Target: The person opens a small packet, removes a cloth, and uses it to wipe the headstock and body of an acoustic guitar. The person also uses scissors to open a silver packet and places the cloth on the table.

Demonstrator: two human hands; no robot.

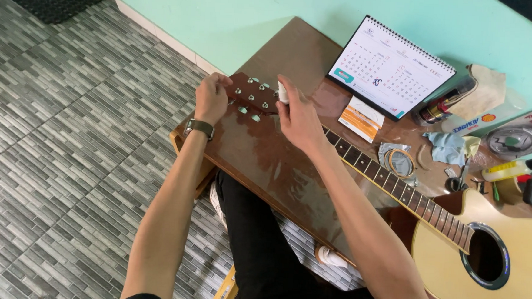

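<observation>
Glossy brown table carries the acoustic guitar, its headstock at eleven o'clock, where the left hand closes around the far edge to steady it while the right hand pinches a small white piece beside the tuning pegs.

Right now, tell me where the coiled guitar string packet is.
In the head view, the coiled string packet lies on the brown table, right of the guitar neck, between the orange-and-white card and the blue cloth.
</observation>
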